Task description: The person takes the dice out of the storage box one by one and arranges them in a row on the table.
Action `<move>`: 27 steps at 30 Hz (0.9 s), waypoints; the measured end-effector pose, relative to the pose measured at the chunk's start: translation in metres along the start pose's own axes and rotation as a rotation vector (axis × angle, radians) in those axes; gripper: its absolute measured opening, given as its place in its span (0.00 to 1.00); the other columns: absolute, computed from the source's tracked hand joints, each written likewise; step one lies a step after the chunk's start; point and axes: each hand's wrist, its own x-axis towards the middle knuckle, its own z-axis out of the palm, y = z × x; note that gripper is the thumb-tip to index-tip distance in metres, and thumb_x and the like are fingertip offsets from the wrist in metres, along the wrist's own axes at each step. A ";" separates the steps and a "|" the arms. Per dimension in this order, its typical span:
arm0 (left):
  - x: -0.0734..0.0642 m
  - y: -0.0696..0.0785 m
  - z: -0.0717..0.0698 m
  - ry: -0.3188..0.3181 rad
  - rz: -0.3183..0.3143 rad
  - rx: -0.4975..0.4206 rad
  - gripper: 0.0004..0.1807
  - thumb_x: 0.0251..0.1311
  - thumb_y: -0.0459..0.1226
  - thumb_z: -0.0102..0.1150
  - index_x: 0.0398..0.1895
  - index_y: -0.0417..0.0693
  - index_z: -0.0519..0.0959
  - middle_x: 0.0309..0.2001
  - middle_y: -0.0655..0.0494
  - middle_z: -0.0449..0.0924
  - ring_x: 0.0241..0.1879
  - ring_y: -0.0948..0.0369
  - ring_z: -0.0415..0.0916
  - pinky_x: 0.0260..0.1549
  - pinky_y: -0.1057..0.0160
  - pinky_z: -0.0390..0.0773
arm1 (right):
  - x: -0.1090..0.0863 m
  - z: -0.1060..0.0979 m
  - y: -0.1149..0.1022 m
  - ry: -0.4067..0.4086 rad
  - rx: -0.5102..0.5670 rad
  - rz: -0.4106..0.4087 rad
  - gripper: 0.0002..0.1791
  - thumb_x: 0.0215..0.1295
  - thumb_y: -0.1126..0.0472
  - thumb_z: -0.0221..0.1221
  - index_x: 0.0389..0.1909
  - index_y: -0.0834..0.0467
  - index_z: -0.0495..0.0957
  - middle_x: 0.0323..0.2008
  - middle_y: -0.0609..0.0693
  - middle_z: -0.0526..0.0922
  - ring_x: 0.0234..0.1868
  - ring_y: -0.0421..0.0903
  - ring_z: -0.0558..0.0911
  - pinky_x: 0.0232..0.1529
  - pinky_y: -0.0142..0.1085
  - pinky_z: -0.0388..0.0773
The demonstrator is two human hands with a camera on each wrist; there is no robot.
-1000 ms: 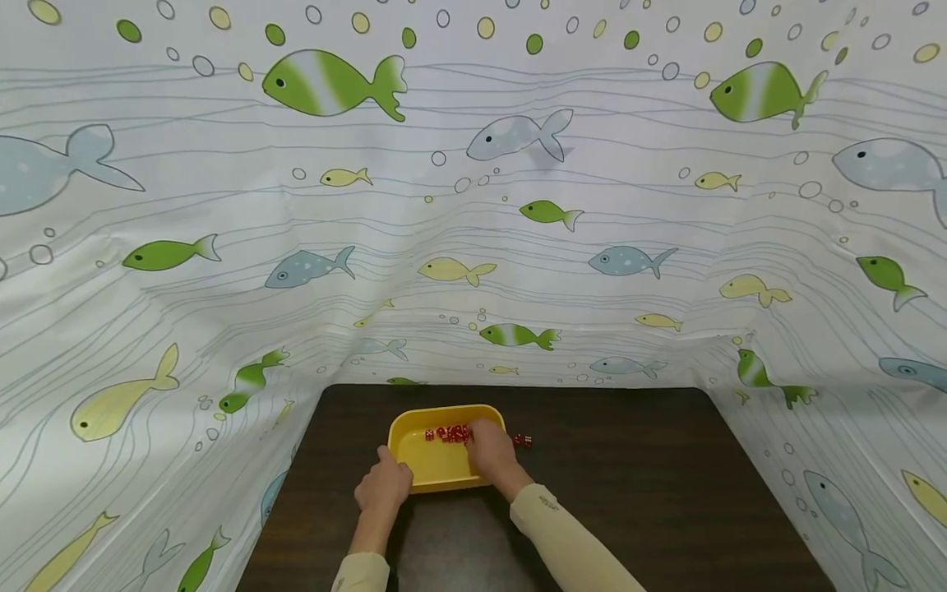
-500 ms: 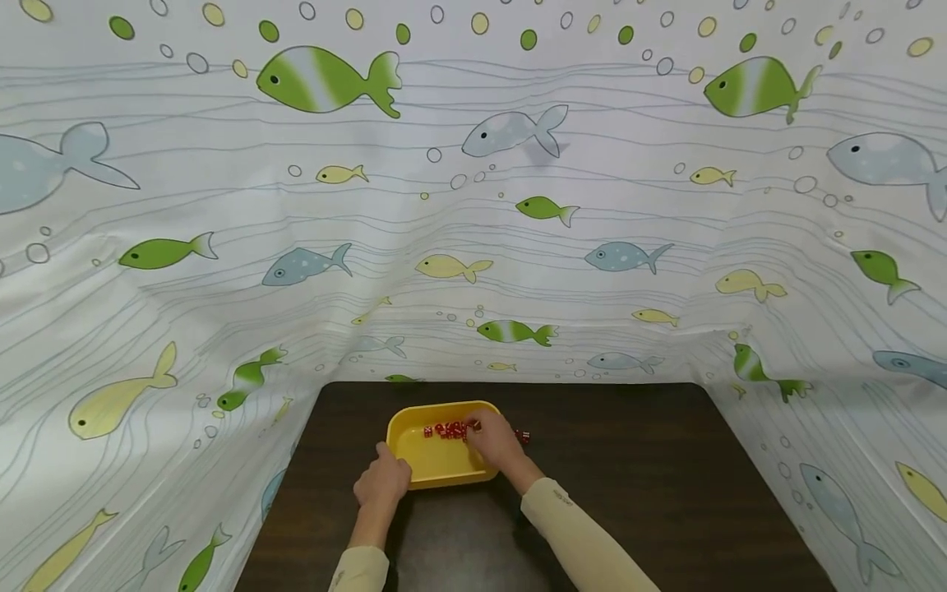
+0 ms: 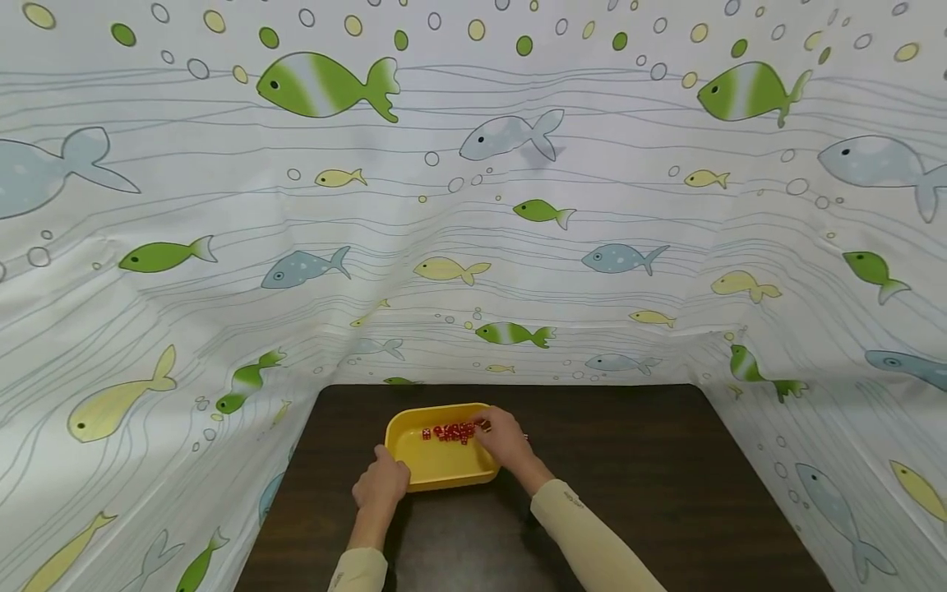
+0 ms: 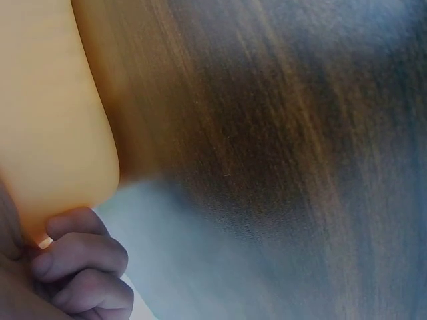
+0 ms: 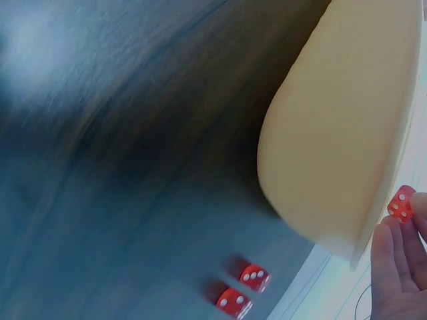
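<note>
A shallow yellow tray [image 3: 442, 475] sits on the table with a heap of red dice [image 3: 453, 432] toward its back. My left hand [image 3: 381, 478] grips the tray's near left corner; in the left wrist view its curled fingers [image 4: 83, 257] press against the tray's outer wall [image 4: 53, 113]. Over the right rim is my right hand [image 3: 505, 441]. Between thumb and fingers it pinches one red die [image 5: 401, 204], which shows above the rim in the right wrist view. Two more dice, one die [image 5: 255, 277] beside another die [image 5: 233, 303], lie on the table outside the tray.
The dark wood-grain table [image 3: 629, 493] extends to both sides and in front of the tray. A white fish-print curtain [image 3: 473, 247] encloses the table at the back and sides.
My right hand has drawn back from low inside the tray, rightward to its right rim, uncovering more of the heap. The left hand keeps its grip, and the tray stays in place.
</note>
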 end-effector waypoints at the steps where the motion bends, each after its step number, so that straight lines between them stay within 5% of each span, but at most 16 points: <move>1: 0.000 0.000 0.000 0.000 0.000 -0.001 0.28 0.73 0.42 0.49 0.68 0.32 0.61 0.30 0.42 0.74 0.28 0.46 0.74 0.35 0.45 0.75 | -0.001 -0.002 0.001 0.003 0.006 0.002 0.11 0.74 0.63 0.64 0.54 0.58 0.88 0.52 0.53 0.86 0.50 0.49 0.83 0.59 0.52 0.84; 14: 0.002 -0.002 0.000 -0.004 -0.011 0.019 0.28 0.74 0.42 0.48 0.67 0.31 0.61 0.30 0.41 0.74 0.28 0.46 0.74 0.32 0.47 0.75 | -0.004 -0.022 0.016 0.022 0.066 0.047 0.15 0.77 0.62 0.63 0.59 0.62 0.85 0.53 0.54 0.85 0.46 0.48 0.82 0.54 0.45 0.88; 27: 0.002 -0.001 0.002 -0.011 0.005 0.009 0.27 0.73 0.42 0.47 0.66 0.31 0.61 0.30 0.41 0.74 0.28 0.46 0.74 0.32 0.47 0.74 | -0.012 -0.045 0.047 0.116 0.070 -0.009 0.15 0.75 0.65 0.64 0.59 0.60 0.83 0.52 0.55 0.88 0.47 0.49 0.87 0.49 0.45 0.89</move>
